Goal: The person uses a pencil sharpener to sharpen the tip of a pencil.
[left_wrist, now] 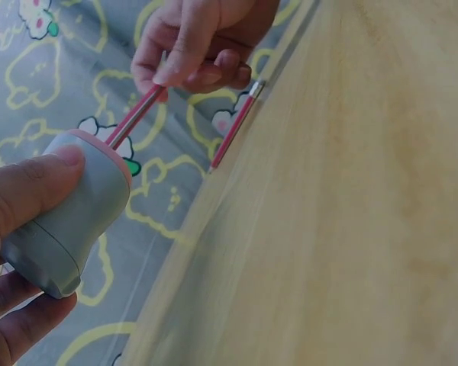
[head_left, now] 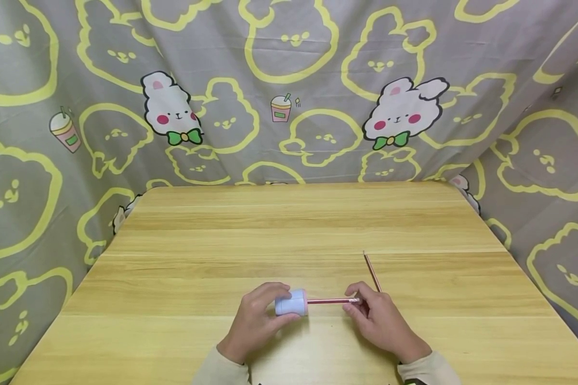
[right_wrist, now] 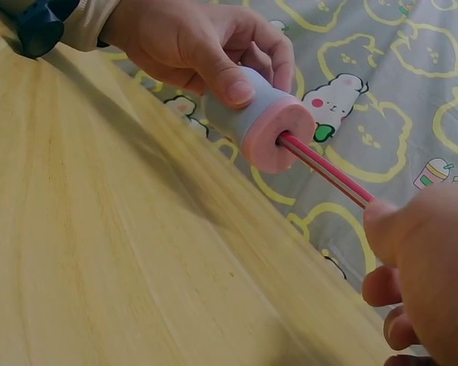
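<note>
My left hand (head_left: 255, 322) grips a small light-blue pencil sharpener (head_left: 291, 303) with a pink end, thumb on one side and fingers on the other. A red striped pencil (head_left: 326, 301) runs into the hole in the pink face (right_wrist: 267, 146), so its tip is hidden inside. At its eraser end, my right hand (head_left: 384, 324) pinches the pencil between thumb and fingers. Sharpener and pencil are lined up sideways above the table in the head view. Beyond the right hand lies a second red pencil (head_left: 372, 270), partly covered by that hand.
The wood-grain table (head_left: 197, 240) spreads out around both hands. Behind it and along its sides hangs a grey curtain (head_left: 318, 96) printed with yellow outlines and white rabbits.
</note>
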`<state>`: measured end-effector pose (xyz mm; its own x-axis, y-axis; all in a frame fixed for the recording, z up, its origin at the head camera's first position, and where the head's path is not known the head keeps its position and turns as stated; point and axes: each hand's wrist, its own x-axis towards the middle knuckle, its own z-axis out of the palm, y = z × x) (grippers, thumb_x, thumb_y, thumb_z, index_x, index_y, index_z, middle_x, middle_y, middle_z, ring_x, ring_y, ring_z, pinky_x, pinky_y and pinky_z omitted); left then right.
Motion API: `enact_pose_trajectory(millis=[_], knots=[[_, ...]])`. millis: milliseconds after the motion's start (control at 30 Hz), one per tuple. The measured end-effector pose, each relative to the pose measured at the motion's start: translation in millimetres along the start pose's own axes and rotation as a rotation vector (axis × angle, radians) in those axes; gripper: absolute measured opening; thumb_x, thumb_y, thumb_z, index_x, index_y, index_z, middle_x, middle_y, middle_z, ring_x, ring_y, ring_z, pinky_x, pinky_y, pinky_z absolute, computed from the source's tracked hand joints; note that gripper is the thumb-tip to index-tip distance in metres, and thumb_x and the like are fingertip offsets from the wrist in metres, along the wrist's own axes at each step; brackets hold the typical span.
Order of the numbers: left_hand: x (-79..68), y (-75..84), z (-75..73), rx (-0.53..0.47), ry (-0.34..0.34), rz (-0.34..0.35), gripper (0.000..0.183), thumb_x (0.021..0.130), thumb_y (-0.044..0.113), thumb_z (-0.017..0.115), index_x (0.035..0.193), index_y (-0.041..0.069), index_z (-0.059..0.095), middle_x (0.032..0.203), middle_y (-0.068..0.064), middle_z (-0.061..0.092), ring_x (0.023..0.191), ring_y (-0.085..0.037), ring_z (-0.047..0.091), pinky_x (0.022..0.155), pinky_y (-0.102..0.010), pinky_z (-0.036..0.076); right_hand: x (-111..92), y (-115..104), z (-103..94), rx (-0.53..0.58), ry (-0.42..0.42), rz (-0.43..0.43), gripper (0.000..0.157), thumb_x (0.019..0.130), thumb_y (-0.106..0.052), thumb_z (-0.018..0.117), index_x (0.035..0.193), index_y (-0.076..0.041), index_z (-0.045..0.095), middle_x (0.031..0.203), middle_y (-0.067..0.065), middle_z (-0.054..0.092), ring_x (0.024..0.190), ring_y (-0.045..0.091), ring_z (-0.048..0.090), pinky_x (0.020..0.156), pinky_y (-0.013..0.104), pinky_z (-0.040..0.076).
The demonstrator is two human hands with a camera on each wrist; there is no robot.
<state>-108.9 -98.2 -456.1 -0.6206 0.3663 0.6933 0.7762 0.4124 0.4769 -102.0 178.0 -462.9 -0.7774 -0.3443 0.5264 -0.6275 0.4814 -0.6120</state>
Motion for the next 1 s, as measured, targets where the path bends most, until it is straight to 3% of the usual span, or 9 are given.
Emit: enact_pose_trajectory(millis=[467,700,1000], knots=[[0.5,0.5,-0.7,-0.001,0.000,0.003,0.036,0.064,0.014,0.089,0.091,0.004,0.067,0.101,-0.012,0.070,0.093,-0.022,0.067,0.086,-0.022,0.055,1.6,0.0,1.9,-0.017,0.004,-0.028,0.022,0.085,0.002,0.070,0.087,-0.018,0.061,0.066,-0.018,0.045,0.057,-0.006,0.036,0.045,0.009,0.034],[1.2,0.8,0.1,-0.005,-0.004,0.000,0.035,0.065,0.014,0.089,0.091,0.004,0.067,0.101,-0.012,0.070,0.093,-0.022,0.067,0.085,-0.022,0.055,1.8,0.0,-0.1,-0.036,-0.005,-0.036,0.016,0.086,0.003,0.069,0.085,-0.012,0.064,0.065,-0.011,0.051,0.057,-0.006,0.038,0.046,0.010,0.036],[0.3,1.0,0.0,-0.005,-0.010,-0.004,0.036,0.065,0.014,0.089,0.091,0.004,0.067,0.100,-0.013,0.069,0.092,-0.022,0.068,0.082,-0.022,0.056,0.4,2.4,2.0,-0.062,0.005,-0.053,0.020,0.089,0.004,0.064,0.077,-0.012,0.064,0.069,-0.008,0.058,0.062,-0.004,0.045,0.054,0.012,0.044]])
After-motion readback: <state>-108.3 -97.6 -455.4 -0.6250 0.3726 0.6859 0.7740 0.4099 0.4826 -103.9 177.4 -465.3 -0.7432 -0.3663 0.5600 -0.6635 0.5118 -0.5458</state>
